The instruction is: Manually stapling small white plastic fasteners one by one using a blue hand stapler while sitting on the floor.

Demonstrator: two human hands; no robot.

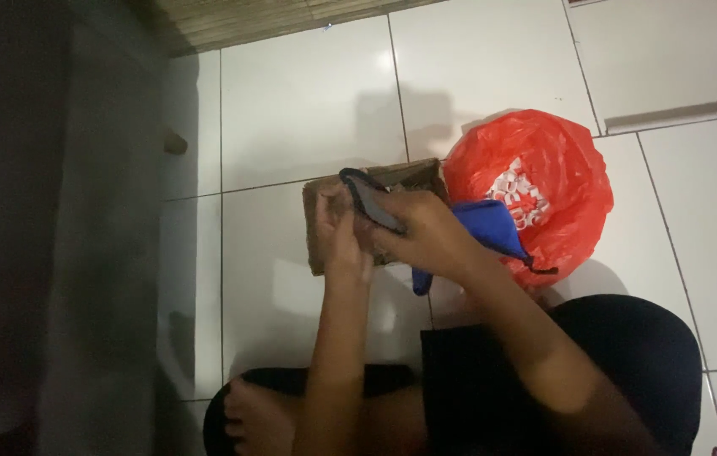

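In the head view, both hands meet near the middle of the frame over a flat brown cardboard piece [318, 241] lying on the floor. The right hand [426, 236] is closed around a blue cloth pouch [489, 226] with a dark strap edge [368, 198]; the pouch's long axis runs from the upper left, where the strap loops past the fingers, down to the lower right toward the bag. The left hand [337, 232] rests on the cardboard just beside the strap, fingers curled; whether it pinches anything cannot be told.

Right of the hands, touching the pouch, sits a red plastic bag [548, 181], rounded and crumpled, with a white printed patch on its front.

The floor [308, 101] is glossy white tile with thin dark grout lines. A woven mat edge [274, 17] lies along the top. A dark, blurred upright surface [46, 228] fills the left side. The person's bare foot [257, 418] and dark clothing [620, 363] occupy the bottom.
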